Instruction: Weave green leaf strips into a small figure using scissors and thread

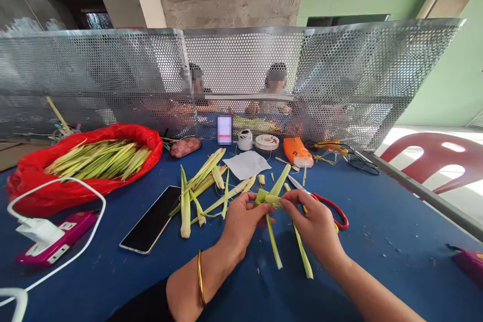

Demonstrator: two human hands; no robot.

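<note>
Between my two hands is a folded green corn husk (272, 198), with one broad strip pointing up and a narrow one hanging down. My left hand (241, 221) pinches its left side, thumb and fingers closed on the fold. My right hand (311, 219) has thumb and fingertips closed on the right end of the fold. Red-handled scissors (337, 209) lie partly hidden behind my right hand. A loose husk strip (303, 254) rests on the table below that hand. More husk pieces (185, 206) are scattered left of my left hand.
A red plastic bag (26, 181) full of husks stands left on the blue table (241, 297). Nearby are a phone (153, 221) and a purple power strip (60, 241) with a white cable. Behind lie string (245, 139), tape (266, 142), an orange packet (297, 151) and a perforated metal screen (241, 60).
</note>
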